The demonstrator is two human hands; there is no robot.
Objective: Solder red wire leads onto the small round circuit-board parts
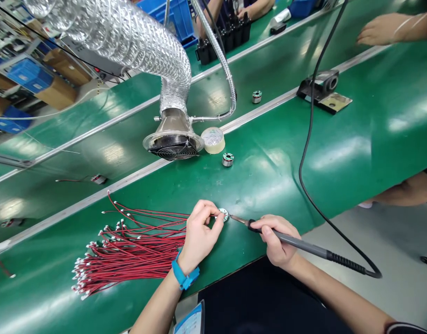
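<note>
My right hand (pixel 278 239) grips a soldering iron (pixel 304 247), whose tip points left at a small round part with a circuit board (pixel 222 215). My left hand (pixel 201 232) is pinched at the left edge of that part; whether it holds a thin wire there is too small to tell. A blue wrist strap (pixel 184 276) circles my left wrist. Left of it lies a big bundle of red wires with white connectors (pixel 130 255). Beyond my hands, a similar round part (pixel 228 160) stands on the green bench.
A silver exhaust duct with a fan (pixel 175 146) hangs beside a tape roll (pixel 213 140). The iron's black cable (pixel 306 153) loops on the right, near a soldering stand (pixel 323 90). More parts (pixel 256 96) lie beyond the metal rail (pixel 262 109). Another person's hand (pixel 380 28) is at upper right.
</note>
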